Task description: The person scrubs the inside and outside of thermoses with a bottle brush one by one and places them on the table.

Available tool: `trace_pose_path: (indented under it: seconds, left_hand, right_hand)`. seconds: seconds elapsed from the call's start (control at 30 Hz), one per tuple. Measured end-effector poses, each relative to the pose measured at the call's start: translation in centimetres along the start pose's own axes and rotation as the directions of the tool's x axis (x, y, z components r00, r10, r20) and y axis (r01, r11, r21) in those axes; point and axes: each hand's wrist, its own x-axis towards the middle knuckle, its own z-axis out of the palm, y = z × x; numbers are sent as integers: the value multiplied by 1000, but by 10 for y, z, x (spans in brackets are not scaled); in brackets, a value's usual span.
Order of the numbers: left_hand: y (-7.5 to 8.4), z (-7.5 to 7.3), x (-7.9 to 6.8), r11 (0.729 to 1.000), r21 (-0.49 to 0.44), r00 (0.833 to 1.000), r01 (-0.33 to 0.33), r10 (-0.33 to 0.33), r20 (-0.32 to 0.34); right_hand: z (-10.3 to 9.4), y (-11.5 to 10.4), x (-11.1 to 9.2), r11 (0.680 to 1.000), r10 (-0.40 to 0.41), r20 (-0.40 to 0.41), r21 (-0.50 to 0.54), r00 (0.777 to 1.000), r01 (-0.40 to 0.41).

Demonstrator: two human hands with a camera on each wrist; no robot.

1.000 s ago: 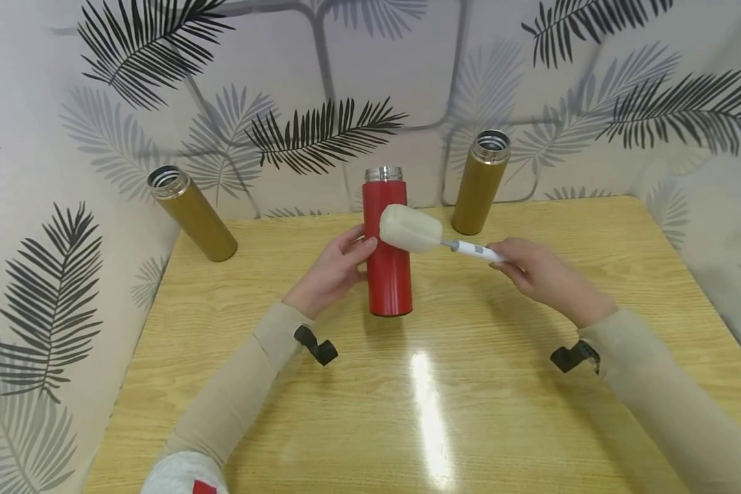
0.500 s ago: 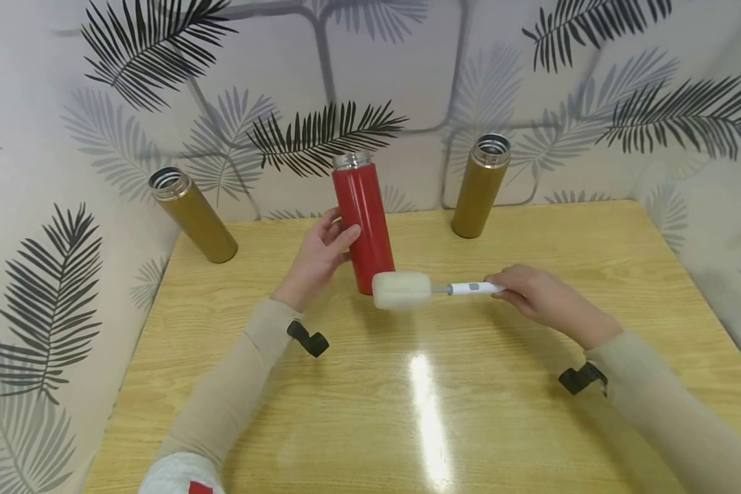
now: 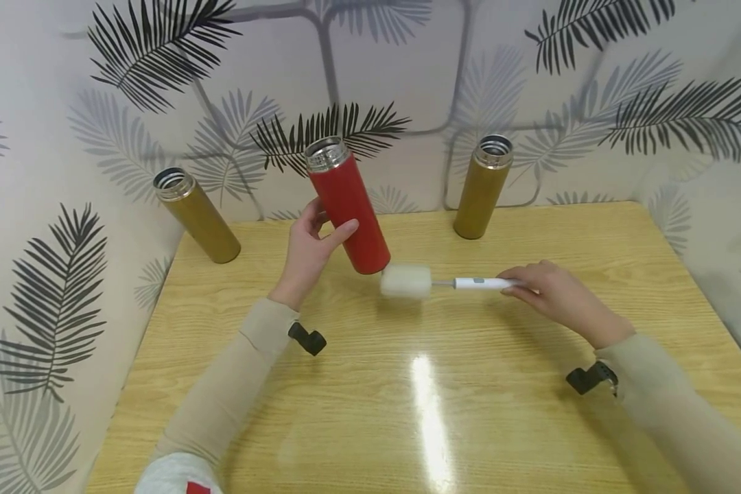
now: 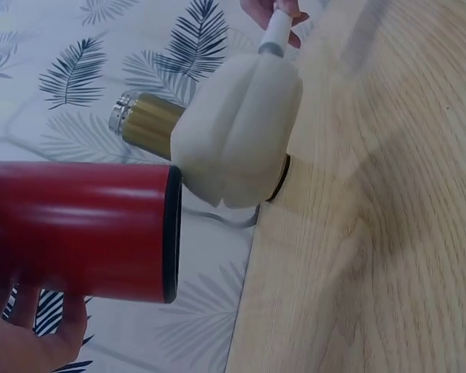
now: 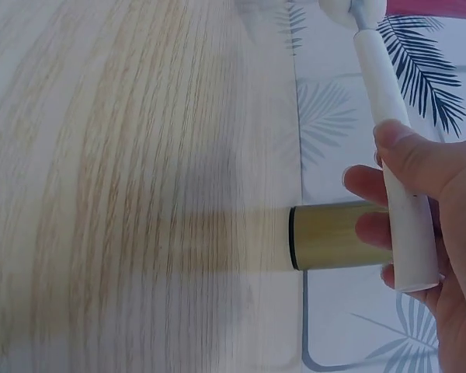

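My left hand grips a red thermos flask around its side and holds it up off the table. The flask leans with its bare steel mouth up and to the left; its dark base shows in the left wrist view. A bottle brush with a cream sponge head is in my right hand, which pinches its white handle between thumb and fingers. The sponge head lies level just below and right of the flask's base. Whether the two touch I cannot tell.
One gold flask stands open-topped at the left back of the wooden table. Another gold flask stands at the right back. A wall with a leaf pattern rises right behind them.
The red flask has moved up and to the left and now tilts more to the left. The brush has dropped from the flask's side to below its base and turned nearly level.
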Motion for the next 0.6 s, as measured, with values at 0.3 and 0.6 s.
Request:
trace_pose_path:
  seconds: [0.3,0.6]
  left_hand:
    - [2,8,-2,999,-26,999,-24,23,-40]
    - [3,22,-4,998,-62,999,-18,15,-50]
  right_hand:
    - [7,-3,9,999,40,-104,-17,994,-42]
    - [17,-9,26,998,68,-175,5,982,-69]
